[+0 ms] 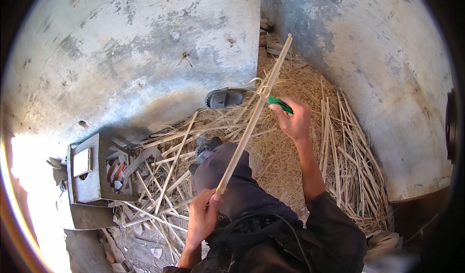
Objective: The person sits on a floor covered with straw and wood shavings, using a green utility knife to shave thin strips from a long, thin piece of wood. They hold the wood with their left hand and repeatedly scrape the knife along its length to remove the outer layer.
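My left hand [202, 214] grips the near end of a long pale cane stick [254, 115], which slants up and to the right across my raised knee [220, 174]. My right hand [293, 118] holds a green-handled knife [280, 103] against the stick about two thirds of the way up, where a thin shaving curls off. The blade itself is hidden behind the stick.
Straw shavings and split cane strips [339, 147] cover the ground between two plastered walls. A grey sandal [224, 98] lies by the left wall. A grey hollow block [89, 169] with small items inside stands at the left, near a bright sunlit patch.
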Available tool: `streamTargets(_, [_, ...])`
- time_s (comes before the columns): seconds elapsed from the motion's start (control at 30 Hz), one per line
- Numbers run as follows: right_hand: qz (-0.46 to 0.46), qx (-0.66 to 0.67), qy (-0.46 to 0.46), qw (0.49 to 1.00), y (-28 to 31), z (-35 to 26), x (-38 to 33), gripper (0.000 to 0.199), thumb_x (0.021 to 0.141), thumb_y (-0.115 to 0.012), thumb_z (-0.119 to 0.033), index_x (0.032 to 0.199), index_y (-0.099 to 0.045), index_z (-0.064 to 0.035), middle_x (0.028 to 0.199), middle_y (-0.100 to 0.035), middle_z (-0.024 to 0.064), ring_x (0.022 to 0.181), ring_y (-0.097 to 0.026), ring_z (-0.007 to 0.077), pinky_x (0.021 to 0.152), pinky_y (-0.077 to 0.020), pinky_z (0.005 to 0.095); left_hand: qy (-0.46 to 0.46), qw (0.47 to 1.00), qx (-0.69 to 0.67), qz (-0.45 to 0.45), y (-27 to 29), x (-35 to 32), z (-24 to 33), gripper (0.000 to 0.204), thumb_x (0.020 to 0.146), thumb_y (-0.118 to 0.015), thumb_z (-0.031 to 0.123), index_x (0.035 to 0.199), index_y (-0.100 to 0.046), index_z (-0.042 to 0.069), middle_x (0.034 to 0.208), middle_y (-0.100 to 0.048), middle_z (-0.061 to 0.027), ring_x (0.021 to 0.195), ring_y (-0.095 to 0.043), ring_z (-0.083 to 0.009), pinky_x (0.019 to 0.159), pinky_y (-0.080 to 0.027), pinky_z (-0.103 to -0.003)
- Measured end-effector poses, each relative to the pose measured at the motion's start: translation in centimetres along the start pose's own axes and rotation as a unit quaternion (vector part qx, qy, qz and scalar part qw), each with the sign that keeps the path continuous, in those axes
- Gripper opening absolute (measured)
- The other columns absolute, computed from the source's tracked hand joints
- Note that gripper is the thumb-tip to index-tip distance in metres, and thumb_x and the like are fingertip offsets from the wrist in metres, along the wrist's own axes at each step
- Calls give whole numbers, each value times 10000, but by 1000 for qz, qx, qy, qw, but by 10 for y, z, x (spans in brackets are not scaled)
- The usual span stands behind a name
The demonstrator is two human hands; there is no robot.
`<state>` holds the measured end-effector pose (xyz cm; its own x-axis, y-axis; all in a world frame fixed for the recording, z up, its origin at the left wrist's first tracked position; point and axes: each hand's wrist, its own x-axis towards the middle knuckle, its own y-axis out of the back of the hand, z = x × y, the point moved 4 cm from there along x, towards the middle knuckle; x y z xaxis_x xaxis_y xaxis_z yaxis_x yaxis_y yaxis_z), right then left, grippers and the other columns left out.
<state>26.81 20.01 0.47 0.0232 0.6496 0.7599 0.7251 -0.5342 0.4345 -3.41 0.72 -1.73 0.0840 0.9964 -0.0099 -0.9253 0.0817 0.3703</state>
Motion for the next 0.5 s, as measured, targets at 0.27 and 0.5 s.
streamTargets(0.27, [-4,-22,-110,994,9,80,28,563,1014,-680,-586,978,-833,-45,555,-573,-16,469,-484,99,461,-322,305,62,998,-4,-22,4,-24,-8,388,1147,-524,285,1159,-758,-24,812,-593,-6,664,-513,-67,602,-442,-268])
streamTargets(0.5, [-21,-34,-105,994,-6,86,30,569,1008,-675,-608,998,-841,-64,551,-572,-20,467,-493,120,461,-333,328,87,996,-20,-14,7,-34,-8,372,1144,-525,267,1169,-762,-18,802,-587,6,667,-513,-64,600,-432,-262])
